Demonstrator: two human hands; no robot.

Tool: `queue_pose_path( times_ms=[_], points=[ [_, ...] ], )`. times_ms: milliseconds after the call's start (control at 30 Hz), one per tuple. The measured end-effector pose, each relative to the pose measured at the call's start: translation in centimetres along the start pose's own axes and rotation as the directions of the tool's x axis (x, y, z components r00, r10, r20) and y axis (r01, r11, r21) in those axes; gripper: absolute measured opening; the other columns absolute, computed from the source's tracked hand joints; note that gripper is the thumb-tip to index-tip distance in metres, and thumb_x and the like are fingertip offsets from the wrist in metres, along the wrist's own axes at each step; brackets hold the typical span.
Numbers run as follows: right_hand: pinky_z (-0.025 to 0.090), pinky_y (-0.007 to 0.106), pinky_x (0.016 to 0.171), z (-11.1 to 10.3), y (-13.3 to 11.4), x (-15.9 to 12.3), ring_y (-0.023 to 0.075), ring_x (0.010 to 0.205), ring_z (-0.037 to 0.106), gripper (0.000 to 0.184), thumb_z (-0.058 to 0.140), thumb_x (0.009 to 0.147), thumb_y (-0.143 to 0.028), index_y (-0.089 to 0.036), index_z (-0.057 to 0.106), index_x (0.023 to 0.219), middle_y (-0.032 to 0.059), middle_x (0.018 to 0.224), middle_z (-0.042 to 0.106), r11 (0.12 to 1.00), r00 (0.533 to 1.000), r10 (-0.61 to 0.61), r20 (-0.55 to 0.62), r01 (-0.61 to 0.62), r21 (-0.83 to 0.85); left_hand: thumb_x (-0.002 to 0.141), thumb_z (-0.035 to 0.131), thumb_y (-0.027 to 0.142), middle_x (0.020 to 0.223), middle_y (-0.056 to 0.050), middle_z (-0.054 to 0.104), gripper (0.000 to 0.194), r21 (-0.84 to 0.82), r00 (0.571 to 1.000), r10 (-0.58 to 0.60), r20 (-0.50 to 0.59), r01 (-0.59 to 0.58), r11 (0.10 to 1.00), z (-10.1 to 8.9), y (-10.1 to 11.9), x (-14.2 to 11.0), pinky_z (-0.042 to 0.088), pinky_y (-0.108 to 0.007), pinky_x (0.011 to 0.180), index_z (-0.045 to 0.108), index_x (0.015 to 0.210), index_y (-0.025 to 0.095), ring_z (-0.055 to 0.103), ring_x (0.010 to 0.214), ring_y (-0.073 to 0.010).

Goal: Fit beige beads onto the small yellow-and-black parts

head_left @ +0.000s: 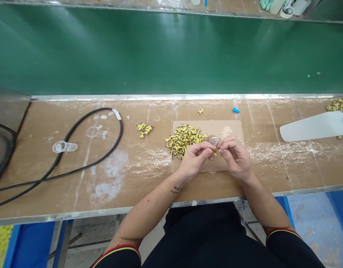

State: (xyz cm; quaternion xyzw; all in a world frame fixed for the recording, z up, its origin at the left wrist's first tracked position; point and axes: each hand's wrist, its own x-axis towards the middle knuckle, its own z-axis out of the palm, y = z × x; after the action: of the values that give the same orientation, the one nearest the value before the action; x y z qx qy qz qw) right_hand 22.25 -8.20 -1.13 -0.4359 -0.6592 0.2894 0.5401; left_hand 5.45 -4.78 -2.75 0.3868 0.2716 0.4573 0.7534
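Note:
My left hand (pixel 197 157) is closed in a pinch, with a small yellow-and-black figure (pixel 214 153) at its fingertips. My right hand (pixel 237 158) pinches a tiny beige piece (pixel 219 150) close beside it, partly hidden by the fingers. Just beyond the fingertips stands a small round clear container (pixel 214 140). To the left of it, a pile of small yellow-and-black figures (pixel 185 138) covers part of a cardboard sheet (pixel 199 165). Tiny beige pieces (pixel 226 131) lie heaped on the sheet's right side.
A small group of yellow figures (pixel 145 129) lies left of the sheet. Farther left, a black cable (pixel 90 167) loops around clear plastic scoops (pixel 64 146). A blue cap (pixel 235 110) sits behind the sheet. At right lies a white bottle (pixel 313 126), near another yellow pile (pixel 340 105).

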Motion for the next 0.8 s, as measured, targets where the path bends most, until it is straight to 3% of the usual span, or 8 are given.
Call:
queue_pose_path(
  times_ms=[133, 267, 467, 800],
  points=[
    [0.056, 0.038, 0.078, 0.1, 0.0, -0.1, 0.0197, 0.089, 0.065, 0.006, 0.059, 0.101, -0.020, -0.024, 0.063, 0.100, 0.0042, 0.092, 0.065, 1.000, 1.000, 0.017, -0.010, -0.016, 0.022, 0.079, 0.090, 0.041, 0.088, -0.004, 0.078, 0.025, 0.047, 0.997, 0.078, 0.007, -0.078, 0.996, 0.0, 0.1, -0.1, 0.063, -0.024, 0.067, 0.082, 0.092, 0.021, 0.073, 0.065, -0.0104],
    [0.056, 0.036, 0.074, 0.1, -0.2, 0.0, 0.0198, 0.086, 0.065, 0.006, 0.059, 0.100, -0.021, -0.024, 0.064, 0.098, 0.0040, 0.088, 0.065, 1.000, 1.000, 0.024, -0.004, -0.024, 0.005, 0.084, 0.086, 0.033, 0.084, -0.004, 0.080, 0.017, 0.211, 0.975, 0.220, -0.042, -0.206, 0.955, 0.4, 0.1, -0.6, 0.067, -0.025, 0.072, 0.081, 0.093, 0.019, 0.078, 0.072, -0.0136],
    [0.056, 0.034, 0.074, 0.2, -0.3, 0.3, 0.0187, 0.085, 0.066, 0.009, 0.062, 0.097, -0.016, -0.025, 0.066, 0.097, 0.0028, 0.087, 0.067, 0.997, 1.000, -0.006, -0.007, 0.005, -0.077, 0.090, 0.079, 0.025, 0.094, -0.005, 0.082, 0.024, 0.470, 0.908, 0.407, -0.102, -0.316, 0.824, 0.8, -0.5, -1.4, 0.067, -0.025, 0.082, 0.073, 0.112, 0.020, 0.080, 0.084, -0.0149],
    [0.056, 0.034, 0.073, 0.1, -0.3, 0.4, 0.0186, 0.083, 0.066, 0.009, 0.062, 0.097, -0.016, -0.024, 0.066, 0.095, 0.0024, 0.086, 0.066, 0.982, 0.999, -0.031, 0.010, 0.032, -0.188, 0.092, 0.073, 0.014, 0.093, -0.003, 0.082, 0.034, 0.719, 0.794, 0.605, 0.054, -0.452, 0.529, 0.5, -0.6, -1.5, 0.066, -0.028, 0.089, 0.062, 0.124, 0.021, 0.081, 0.089, -0.0163]
  ],
)
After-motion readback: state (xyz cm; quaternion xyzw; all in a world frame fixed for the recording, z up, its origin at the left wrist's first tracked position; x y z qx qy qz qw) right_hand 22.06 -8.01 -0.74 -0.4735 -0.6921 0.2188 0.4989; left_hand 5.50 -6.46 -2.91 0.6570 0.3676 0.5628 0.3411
